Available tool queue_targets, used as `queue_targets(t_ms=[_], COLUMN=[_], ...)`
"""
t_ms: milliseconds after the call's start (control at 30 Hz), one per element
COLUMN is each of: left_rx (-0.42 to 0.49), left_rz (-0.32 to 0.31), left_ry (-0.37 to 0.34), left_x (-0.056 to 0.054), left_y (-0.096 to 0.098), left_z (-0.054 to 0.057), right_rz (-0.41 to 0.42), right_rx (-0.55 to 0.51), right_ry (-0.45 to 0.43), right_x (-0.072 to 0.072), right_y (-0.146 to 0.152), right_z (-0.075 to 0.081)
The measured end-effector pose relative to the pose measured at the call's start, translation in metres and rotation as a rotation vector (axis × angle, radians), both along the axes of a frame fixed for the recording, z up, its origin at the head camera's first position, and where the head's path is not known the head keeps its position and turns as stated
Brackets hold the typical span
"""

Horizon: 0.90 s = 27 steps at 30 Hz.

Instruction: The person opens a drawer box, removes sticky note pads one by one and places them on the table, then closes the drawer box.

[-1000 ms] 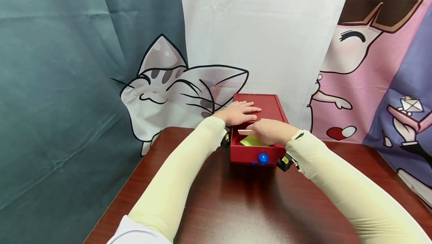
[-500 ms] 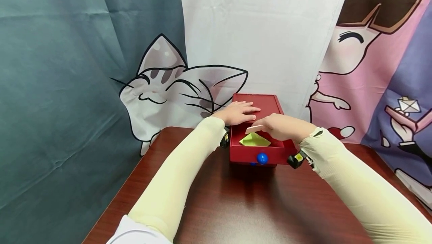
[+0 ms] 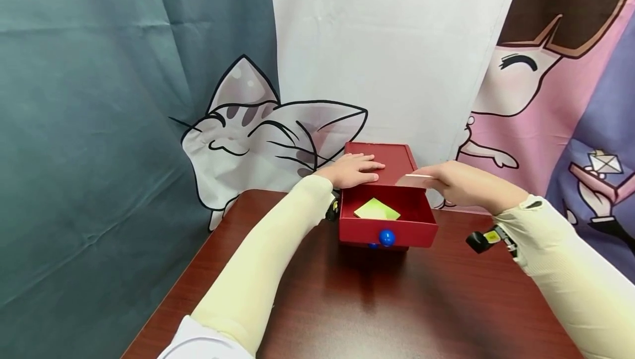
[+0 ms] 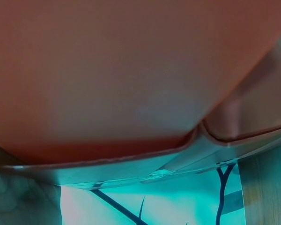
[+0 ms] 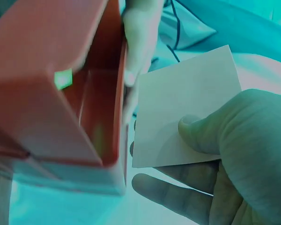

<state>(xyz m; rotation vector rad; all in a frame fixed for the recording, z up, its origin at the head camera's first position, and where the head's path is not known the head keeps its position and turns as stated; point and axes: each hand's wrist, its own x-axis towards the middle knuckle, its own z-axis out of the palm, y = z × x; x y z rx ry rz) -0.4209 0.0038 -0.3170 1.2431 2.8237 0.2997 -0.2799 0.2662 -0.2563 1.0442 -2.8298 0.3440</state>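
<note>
A small red drawer box (image 3: 397,161) stands on the table, its upper drawer (image 3: 359,232) pulled out toward me. My left hand (image 3: 351,170) lies flat on the box's top, fingers straight. Inside the drawer is a yellow-green square of sticky notes (image 3: 377,210). To the right of the box, my right hand (image 3: 461,183) holds a thin pale square of paper, like a sticky-note pad (image 5: 187,103), near the top's front right corner. In the right wrist view, the thumb presses its face and the fingers lie behind it. Red surfaces fill most of the left wrist view.
A blue knob (image 3: 387,237) sits on the drawer front, with a second one partly visible below it. The dark wooden table (image 3: 357,315) spreads out in front of the box. A printed cartoon curtain (image 3: 317,61) hangs right behind.
My right hand has risen out of the drawer and moved right, carrying the pale square pad. The yellow-green notes are now fully visible. My left hand stays on the box top.
</note>
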Motion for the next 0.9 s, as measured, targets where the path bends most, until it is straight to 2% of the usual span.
queue_targets(t_ms=[267, 367, 500, 700, 900], left_rx=[0.000, -0.002, 0.003, 0.007, 0.018], left_rz=[0.003, 0.006, 0.012, 0.006, 0.009], left_ry=[0.002, 0.000, -0.009, -0.010, -0.012], left_x=[0.001, 0.001, 0.002, 0.002, 0.002], left_y=[0.002, 0.001, 0.001, 0.000, -0.001], left_z=[-0.001, 0.000, 0.001, 0.001, 0.001], right_rz=[-0.115, -0.128, -0.137, -0.182, -0.207], right_rx=[-0.017, -0.008, 0.010, 0.001, 0.021], right_ry=[-0.001, 0.012, 0.030, -0.019, -0.043], right_x=[0.003, 0.001, -0.006, -0.017, -0.023], right_y=[0.034, 0.047, 0.067, 0.090, 0.102], right_z=[-0.002, -0.006, -0.017, -0.036, -0.057])
